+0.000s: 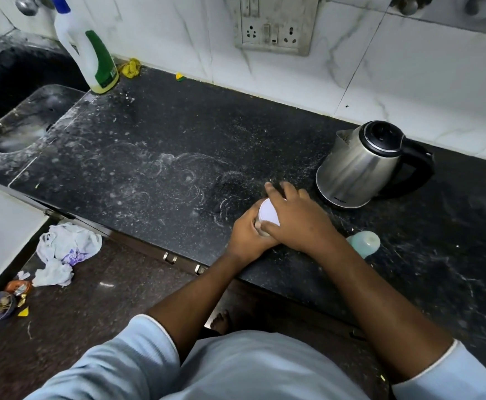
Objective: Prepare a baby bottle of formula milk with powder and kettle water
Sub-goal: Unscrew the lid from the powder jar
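Both hands meet on a small white-topped container [268,215] at the front of the dark speckled counter [155,157]: left hand [246,233] wraps its side from below, fingers closed round it, right hand [296,219] lies over the white top with fingers curled down on it. Steel kettle [360,166], lid shut, stands just behind and right of the hands; a pale teal cap [365,243] lies on its side near the right wrist. White detergent bottle [90,50] stands far back left by the sink [19,125].
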